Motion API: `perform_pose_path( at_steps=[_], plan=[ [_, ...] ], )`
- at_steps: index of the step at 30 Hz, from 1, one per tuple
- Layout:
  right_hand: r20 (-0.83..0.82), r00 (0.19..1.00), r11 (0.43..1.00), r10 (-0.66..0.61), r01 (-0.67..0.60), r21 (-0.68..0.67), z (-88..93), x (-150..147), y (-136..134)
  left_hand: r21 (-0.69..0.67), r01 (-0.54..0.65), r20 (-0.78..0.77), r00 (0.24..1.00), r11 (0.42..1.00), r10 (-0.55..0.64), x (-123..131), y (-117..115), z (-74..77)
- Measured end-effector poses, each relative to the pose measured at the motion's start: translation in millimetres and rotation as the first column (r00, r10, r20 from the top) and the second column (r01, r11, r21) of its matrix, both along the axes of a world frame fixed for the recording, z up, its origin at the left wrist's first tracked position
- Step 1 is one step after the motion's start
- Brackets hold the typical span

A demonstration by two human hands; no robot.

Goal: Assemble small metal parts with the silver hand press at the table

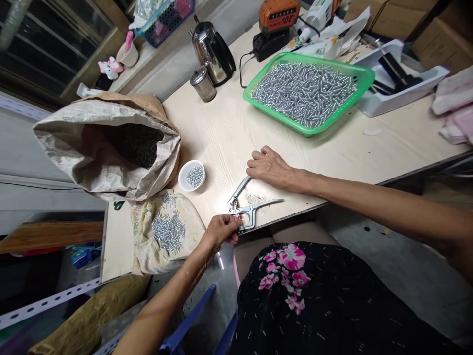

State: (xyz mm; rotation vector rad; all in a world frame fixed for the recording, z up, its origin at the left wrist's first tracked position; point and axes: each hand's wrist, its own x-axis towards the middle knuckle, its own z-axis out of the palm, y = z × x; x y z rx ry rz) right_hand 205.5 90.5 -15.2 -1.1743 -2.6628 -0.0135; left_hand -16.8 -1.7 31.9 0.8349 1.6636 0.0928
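Note:
A grey metal hand tool (253,213) with two long handles and a small spring lies at the table's front edge. My right hand (269,168) is closed around the end of its raised lever (242,188). At the tool's near end, my left hand (222,230) pinches its fingers together beside a small red part (240,217). Whatever sits between those fingertips is too small to make out. Left of the tool stands a white cup (191,175) of small silvery metal pieces. More such pieces (169,230) lie on a patterned cloth (142,246).
A green basket (310,129) full of silvery pieces stands toward the back right. An open sack (62,138) with dark contents is at the left. A kettle (218,49), a metal canister (203,85), a charger with battery (273,44) and a grey tray (402,96) line the back.

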Motion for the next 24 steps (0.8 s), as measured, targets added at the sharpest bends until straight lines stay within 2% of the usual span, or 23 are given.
perform_pose_path(
  at_steps=[5,8,12,15,22,24],
  plan=[
    [0.0,1.0,1.0,0.008,-0.008,0.019,2.0,-3,6,0.044,-0.03,0.024,0.999,0.999,0.029,-1,-4,-4.2],
    [-0.029,0.999,0.999,0.035,-0.036,-0.031,4.6,5,-7,0.054,-0.058,0.034,0.998,0.997,0.056,-2,-6,-6.7],
    [-0.12,0.985,0.987,0.127,-0.138,-0.087,6.0,22,-26,0.068,-0.069,0.037,0.997,0.995,0.067,-4,-9,-8.9],
    [-0.119,0.98,0.978,0.16,-0.174,-0.112,5.5,29,-33,0.08,-0.058,0.025,0.998,0.995,0.056,-4,-10,-8.8],
    [-0.102,0.986,0.98,0.134,-0.147,-0.134,11.4,25,-38,0.053,-0.062,0.011,0.998,0.997,0.061,-3,-8,-7.9],
    [-0.083,0.989,0.981,0.121,-0.132,-0.141,13.3,23,-40,0.056,-0.031,-0.012,0.999,0.998,0.032,-4,-10,-7.2]
  ],
)
